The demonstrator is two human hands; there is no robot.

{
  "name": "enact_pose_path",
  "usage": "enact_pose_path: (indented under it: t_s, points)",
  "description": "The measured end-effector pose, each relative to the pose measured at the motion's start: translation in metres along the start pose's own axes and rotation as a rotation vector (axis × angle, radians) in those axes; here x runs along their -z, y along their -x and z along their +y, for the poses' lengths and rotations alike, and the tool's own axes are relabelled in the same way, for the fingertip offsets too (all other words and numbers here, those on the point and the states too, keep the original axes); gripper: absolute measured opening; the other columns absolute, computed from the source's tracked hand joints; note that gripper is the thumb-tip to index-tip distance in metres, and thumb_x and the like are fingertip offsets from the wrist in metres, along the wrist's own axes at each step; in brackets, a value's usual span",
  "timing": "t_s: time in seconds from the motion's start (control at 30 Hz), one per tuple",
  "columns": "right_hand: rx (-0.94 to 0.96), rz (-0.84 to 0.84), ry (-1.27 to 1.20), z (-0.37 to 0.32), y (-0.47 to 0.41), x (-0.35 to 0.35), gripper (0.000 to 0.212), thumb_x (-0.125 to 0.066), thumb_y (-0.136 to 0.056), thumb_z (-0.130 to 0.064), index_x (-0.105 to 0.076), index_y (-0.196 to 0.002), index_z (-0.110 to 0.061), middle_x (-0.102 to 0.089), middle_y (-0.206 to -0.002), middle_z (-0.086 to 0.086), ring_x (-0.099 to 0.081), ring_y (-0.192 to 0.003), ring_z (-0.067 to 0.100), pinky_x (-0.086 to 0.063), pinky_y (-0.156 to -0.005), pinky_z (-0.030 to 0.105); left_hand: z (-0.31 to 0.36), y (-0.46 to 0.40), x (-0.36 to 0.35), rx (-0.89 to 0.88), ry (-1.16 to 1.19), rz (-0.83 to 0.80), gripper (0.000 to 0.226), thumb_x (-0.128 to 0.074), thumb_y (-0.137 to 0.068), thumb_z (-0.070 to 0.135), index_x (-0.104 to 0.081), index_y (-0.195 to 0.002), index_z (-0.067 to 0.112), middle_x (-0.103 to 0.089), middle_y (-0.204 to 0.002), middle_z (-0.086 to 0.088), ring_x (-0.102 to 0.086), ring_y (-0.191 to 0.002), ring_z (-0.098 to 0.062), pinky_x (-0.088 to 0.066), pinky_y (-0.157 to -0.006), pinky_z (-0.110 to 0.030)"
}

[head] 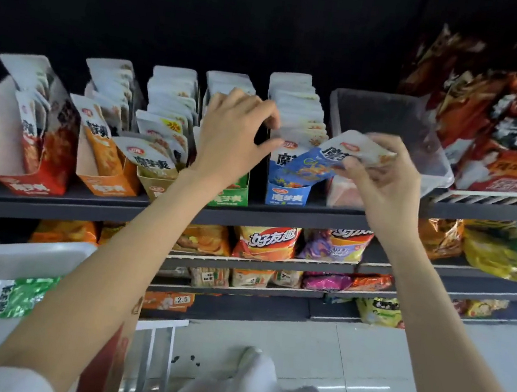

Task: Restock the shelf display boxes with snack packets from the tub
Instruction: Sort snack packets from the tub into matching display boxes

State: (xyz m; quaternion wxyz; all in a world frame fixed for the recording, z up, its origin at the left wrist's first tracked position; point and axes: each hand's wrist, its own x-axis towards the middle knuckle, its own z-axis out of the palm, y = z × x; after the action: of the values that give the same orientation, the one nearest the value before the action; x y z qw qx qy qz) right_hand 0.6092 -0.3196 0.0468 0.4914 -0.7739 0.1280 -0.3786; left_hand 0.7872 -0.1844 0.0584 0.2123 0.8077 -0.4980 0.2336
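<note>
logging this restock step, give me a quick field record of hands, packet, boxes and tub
left hand: fingers on the packets in the blue box, parting them
right hand: pinches a blue packet, tilted over the blue box
boxes: red, orange, tan, green, blue along the shelf
tub: clear, right of the blue box

From here the left hand (236, 128) covers most of the green display box (231, 194) and the packets in it. The blue packet (329, 162) in the right hand (382, 185) is smeared by motion, so its print can't be read. The white tub (15, 258) at near left runs off the picture's edge.
</note>
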Motion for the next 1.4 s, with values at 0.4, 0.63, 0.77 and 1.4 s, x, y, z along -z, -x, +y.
enact_pose_path:
  t_s: [0.4, 0.63, 0.77, 1.4]
  points:
    - [0.118, -0.041, 0.211, 0.014, -0.013, -0.015, 0.014, -0.061, -0.092, -0.013, -0.052, -0.088, -0.023, -0.064, -0.078, -0.018, -0.068, -0.079, 0.007, -0.054, -0.068, 0.021, -0.001, -0.006, 0.0, 0.014, 0.081, -0.041, 0.023, -0.07, -0.08, 0.04, -0.058, -0.086, 0.021, -0.064, -0.083, 0.009, -0.055, -0.084, -0.016, -0.031, -0.079, -0.034]
    - [0.252, 0.002, 0.443, 0.011, -0.021, -0.021, 0.007, -0.058, -0.094, -0.012, -0.056, -0.089, -0.008, -0.065, -0.069, 0.004, -0.063, -0.059, 0.019, -0.045, -0.051, 0.03, -0.002, -0.007, -0.003, 0.03, 0.082, -0.034, 0.024, -0.072, -0.079, 0.039, -0.059, -0.087, 0.021, -0.063, -0.083, 0.011, -0.055, -0.083, -0.015, -0.033, -0.079, -0.033]
    - [0.283, 0.025, 0.56, 0.021, -0.012, -0.028, 0.004, -0.06, -0.09, -0.001, -0.059, -0.092, -0.003, -0.061, -0.064, 0.005, -0.054, -0.05, 0.019, -0.045, -0.044, 0.035, -0.003, -0.005, -0.005, 0.03, 0.096, -0.02, 0.023, -0.073, -0.079, 0.038, -0.059, -0.087, 0.02, -0.063, -0.082, 0.011, -0.056, -0.082, -0.015, -0.035, -0.079, -0.034]
    - [0.241, 0.118, 0.365, 0.009, -0.005, -0.033, 0.015, -0.066, -0.089, -0.019, -0.065, -0.1, -0.008, -0.07, -0.091, -0.002, -0.064, -0.079, 0.009, -0.056, -0.064, 0.027, -0.001, 0.003, 0.005, -0.002, 0.116, 0.028, 0.019, -0.062, -0.088, 0.04, -0.064, -0.092, 0.021, -0.067, -0.088, 0.008, -0.057, -0.09, -0.018, -0.032, -0.082, -0.031]
